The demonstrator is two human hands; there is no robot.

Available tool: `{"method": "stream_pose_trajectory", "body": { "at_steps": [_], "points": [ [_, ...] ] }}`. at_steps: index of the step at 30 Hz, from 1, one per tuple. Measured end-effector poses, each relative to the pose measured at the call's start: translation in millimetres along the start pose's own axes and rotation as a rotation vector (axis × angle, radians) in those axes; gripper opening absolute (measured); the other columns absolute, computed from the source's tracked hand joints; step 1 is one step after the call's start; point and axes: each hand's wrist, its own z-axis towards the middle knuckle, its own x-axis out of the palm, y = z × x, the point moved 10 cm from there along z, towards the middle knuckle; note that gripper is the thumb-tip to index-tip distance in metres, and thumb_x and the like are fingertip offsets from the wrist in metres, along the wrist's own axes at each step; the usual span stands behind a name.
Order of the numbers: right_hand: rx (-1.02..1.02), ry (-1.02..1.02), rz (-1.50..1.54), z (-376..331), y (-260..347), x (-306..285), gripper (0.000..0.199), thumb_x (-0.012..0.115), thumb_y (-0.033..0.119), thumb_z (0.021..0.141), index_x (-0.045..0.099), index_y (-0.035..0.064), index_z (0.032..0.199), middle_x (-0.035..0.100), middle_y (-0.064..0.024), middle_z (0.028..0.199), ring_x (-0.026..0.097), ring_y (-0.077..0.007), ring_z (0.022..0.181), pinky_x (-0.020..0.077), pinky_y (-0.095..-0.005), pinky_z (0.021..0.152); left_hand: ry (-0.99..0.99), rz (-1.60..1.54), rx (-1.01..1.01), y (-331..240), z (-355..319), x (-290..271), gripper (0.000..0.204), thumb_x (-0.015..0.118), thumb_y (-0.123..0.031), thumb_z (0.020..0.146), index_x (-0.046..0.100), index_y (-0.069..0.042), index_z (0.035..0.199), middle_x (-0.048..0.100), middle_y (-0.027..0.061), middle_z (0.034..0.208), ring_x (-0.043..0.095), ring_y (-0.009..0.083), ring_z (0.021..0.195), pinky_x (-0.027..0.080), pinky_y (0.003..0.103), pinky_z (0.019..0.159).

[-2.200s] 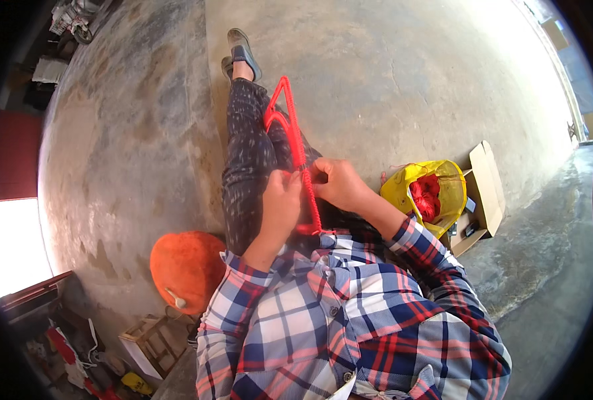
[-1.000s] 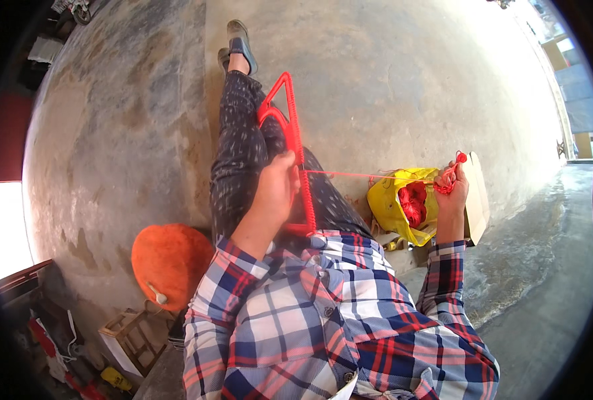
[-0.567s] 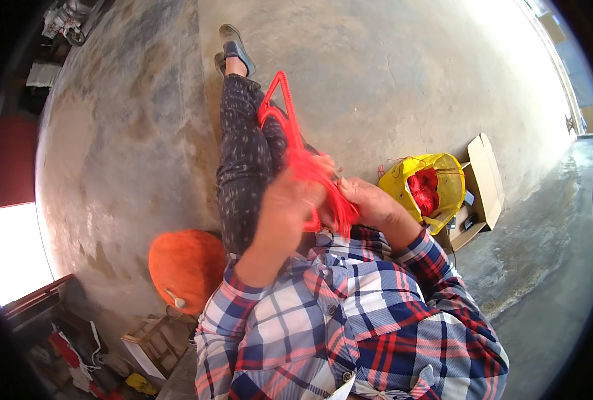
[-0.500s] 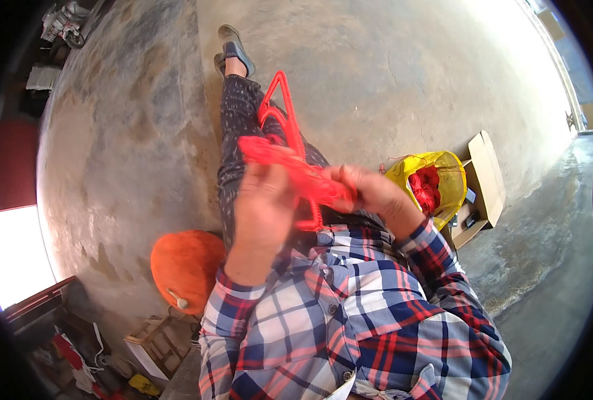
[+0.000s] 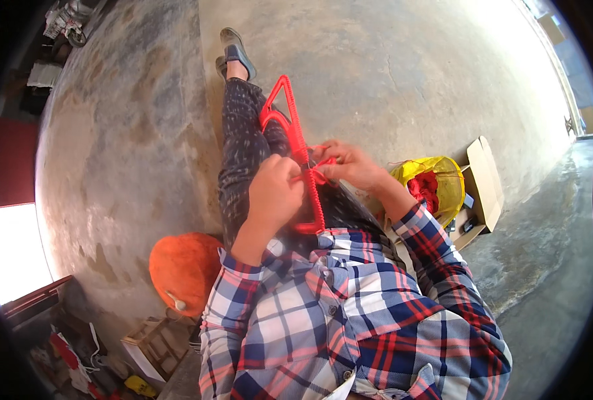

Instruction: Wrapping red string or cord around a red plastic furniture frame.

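A long red frame (image 5: 297, 137) wrapped in red cord lies across my lap, with a triangular loop at its far end and an inner curved bar. My left hand (image 5: 275, 190) is closed beside its middle, thumb and fingertips pinching a bit of red cord. On the other side of the bar, my right hand (image 5: 351, 167) is closed on loose red cord (image 5: 320, 172), which loops against the bar. Its fingers are slightly blurred. The near end of the frame rests at my waist.
To the right, a yellow bag (image 5: 451, 190) holding red cord stands against an open cardboard box (image 5: 486, 183). An orange cushioned seat (image 5: 184, 273) is at my left. A small wooden frame (image 5: 155, 348) stands at the lower left. Concrete floor (image 5: 376, 80) spreads ahead.
The blurred red bundle stretched between my hands no longer shows there. My hands have moved in around the bar's middle, each pinching cord. The frame has hardly moved.
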Motion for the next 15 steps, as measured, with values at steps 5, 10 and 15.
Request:
{"method": "stream_pose_trajectory", "body": {
  "at_steps": [5, 10, 15],
  "points": [
    [-0.270, -0.323, 0.511, -37, 52, -78, 0.016, 0.063, 0.022, 0.082, 0.063, 0.0067, 0.085, 0.065, -0.0149, 0.105, 0.061, -0.0285, 0.100, 0.0386, -0.0471, 0.101, -0.101, -0.530, -0.278, 67, -1, 16, 0.023, 0.057, 0.000, 0.078, 0.057, -0.002, 0.101, 0.057, 0.0060, 0.101, 0.056, 0.0161, 0.082, 0.048, 0.028, 0.078],
    [-0.428, -0.396, 0.813, -90, 68, -163, 0.011, 0.058, 0.022, 0.087, 0.055, 0.0113, 0.085, 0.049, -0.0025, 0.067, 0.050, -0.0206, 0.068, 0.0421, -0.0416, 0.083, 0.151, -1.396, -0.729, 53, -14, 74, 0.031, 0.046, -0.004, 0.081, 0.054, -0.003, 0.111, 0.059, 0.0068, 0.097, 0.059, 0.0162, 0.079, 0.050, 0.028, 0.075],
    [-0.453, -0.668, 0.968, -127, 31, -221, 0.018, 0.051, 0.028, 0.095, 0.053, 0.0109, 0.089, 0.047, 0.0014, 0.072, 0.045, -0.0118, 0.065, 0.0410, -0.0267, 0.063, 0.179, -1.503, -0.727, 43, -18, 84, 0.034, 0.046, -0.005, 0.081, 0.053, -0.003, 0.114, 0.056, 0.0028, 0.083, 0.050, 0.0126, 0.065, 0.044, 0.025, 0.061]
  ]
}}
